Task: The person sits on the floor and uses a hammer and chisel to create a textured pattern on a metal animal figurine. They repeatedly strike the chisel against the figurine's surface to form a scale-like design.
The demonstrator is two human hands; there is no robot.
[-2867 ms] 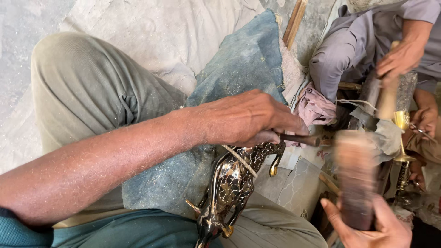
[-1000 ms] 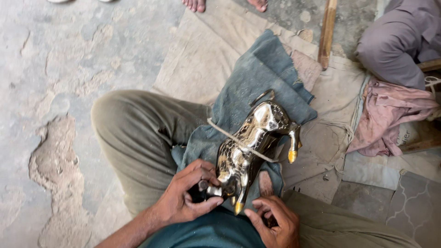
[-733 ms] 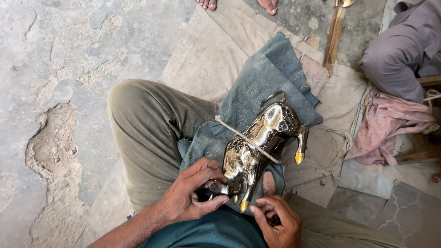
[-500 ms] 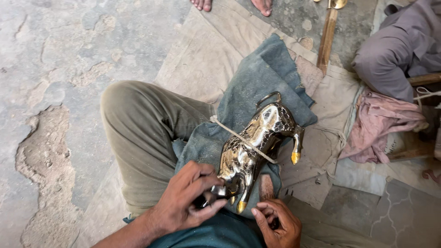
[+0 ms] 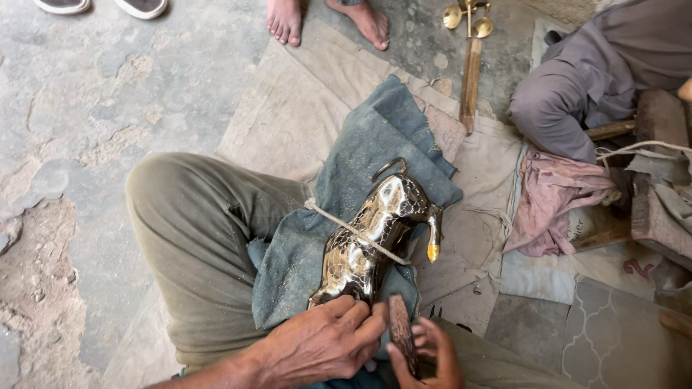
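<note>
A shiny engraved metal animal figure (image 5: 371, 241) with brass-coloured tips lies on a blue-grey cloth (image 5: 360, 166) over my lap, tied down by a pale cord (image 5: 346, 229). My left hand (image 5: 324, 342) presses on the figure's near end, fingers curled over it. My right hand (image 5: 425, 356) holds a dark wooden-handled tool (image 5: 400, 331) upright just beside the left hand's fingertips, at the figure's near end.
A tan sheet (image 5: 288, 122) covers the cracked concrete floor (image 5: 79, 122). Another person sits at the right in grey clothes (image 5: 577, 79) beside a pink cloth (image 5: 555, 205). Bare feet (image 5: 324, 18), shoes (image 5: 101, 6), a wooden stick (image 5: 470, 83) and brass pieces (image 5: 468, 16) lie at the top.
2.9 s ago the view was closer, with my left hand held above the figure. Within the last second both hands have stayed at its near end; the dark tool now stands up in my right hand.
</note>
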